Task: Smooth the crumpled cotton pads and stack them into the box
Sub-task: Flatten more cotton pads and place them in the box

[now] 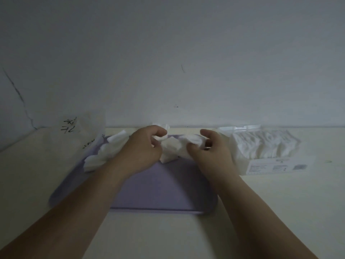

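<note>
Cotton pad [172,149], crumpled, stretches 9-to-3 o'clock above the far half of the purple tray [158,191], its ends pinched by the curled fingers of the left hand [141,148] and right hand [211,153]. Box [270,152] of stacked pads lies at 3 o'clock of it, loose pads [100,157] at 9 o'clock.

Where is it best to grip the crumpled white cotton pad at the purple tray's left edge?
Pinch the crumpled white cotton pad at its near-left corner, coming from the left: it juts free at the purple tray rim, other pads crowd behind.
</note>
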Action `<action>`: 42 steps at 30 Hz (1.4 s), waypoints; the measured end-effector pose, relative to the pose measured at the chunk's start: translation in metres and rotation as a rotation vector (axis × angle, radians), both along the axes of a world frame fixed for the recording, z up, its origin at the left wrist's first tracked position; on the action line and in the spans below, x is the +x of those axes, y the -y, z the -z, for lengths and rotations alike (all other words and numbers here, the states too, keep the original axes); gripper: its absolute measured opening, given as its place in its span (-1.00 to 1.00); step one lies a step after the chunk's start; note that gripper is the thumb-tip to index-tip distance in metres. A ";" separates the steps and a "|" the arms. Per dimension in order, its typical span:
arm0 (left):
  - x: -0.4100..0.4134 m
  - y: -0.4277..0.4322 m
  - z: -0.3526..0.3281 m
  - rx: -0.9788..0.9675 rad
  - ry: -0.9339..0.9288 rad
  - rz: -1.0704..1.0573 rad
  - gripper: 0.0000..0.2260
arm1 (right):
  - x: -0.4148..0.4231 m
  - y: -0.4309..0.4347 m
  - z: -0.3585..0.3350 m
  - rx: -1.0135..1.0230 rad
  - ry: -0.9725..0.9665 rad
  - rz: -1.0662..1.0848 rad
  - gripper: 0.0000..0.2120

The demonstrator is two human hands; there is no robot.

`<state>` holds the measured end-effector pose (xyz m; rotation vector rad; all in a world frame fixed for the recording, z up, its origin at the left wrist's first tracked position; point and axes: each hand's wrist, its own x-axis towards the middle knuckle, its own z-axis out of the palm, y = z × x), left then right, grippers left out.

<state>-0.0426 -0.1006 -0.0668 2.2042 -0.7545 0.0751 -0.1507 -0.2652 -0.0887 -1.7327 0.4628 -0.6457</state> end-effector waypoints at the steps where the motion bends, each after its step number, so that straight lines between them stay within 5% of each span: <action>1: 0.001 0.003 0.002 0.100 0.056 -0.005 -0.69 | -0.001 -0.002 -0.001 -0.011 0.016 0.040 -0.42; 4: -0.002 0.015 0.009 0.319 0.033 0.055 -0.57 | 0.000 -0.005 0.000 -0.014 0.056 0.097 -0.39; 6: -0.002 0.021 0.015 0.386 0.029 0.066 -0.69 | -0.001 -0.005 0.001 -0.004 0.060 0.108 -0.40; 16: -0.009 -0.011 0.024 0.374 0.110 0.042 -0.91 | 0.003 -0.011 0.007 -0.039 0.038 0.097 -0.46; 22: -0.016 -0.019 0.035 0.185 0.145 -0.010 -0.73 | 0.005 -0.017 0.010 -0.060 0.035 0.038 -0.48; 26: -0.015 -0.020 0.029 -0.037 0.349 -0.128 -0.76 | 0.003 -0.016 0.010 -0.054 0.051 0.024 -0.50; 28: -0.019 -0.027 0.025 -0.285 0.147 -0.162 -0.86 | 0.003 -0.016 0.010 -0.070 0.050 0.007 -0.50; 30: -0.024 -0.032 0.022 -0.508 -0.271 -0.052 -0.83 | 0.002 -0.017 0.011 -0.084 0.051 -0.015 -0.51; 32: -0.025 -0.034 0.025 -0.560 -0.472 0.042 -0.83 | 0.003 -0.016 0.012 -0.067 0.057 -0.045 -0.50; 42: -0.036 -0.030 0.030 -0.525 -0.512 0.164 -0.82 | 0.008 -0.006 0.021 0.118 0.070 -0.300 -0.60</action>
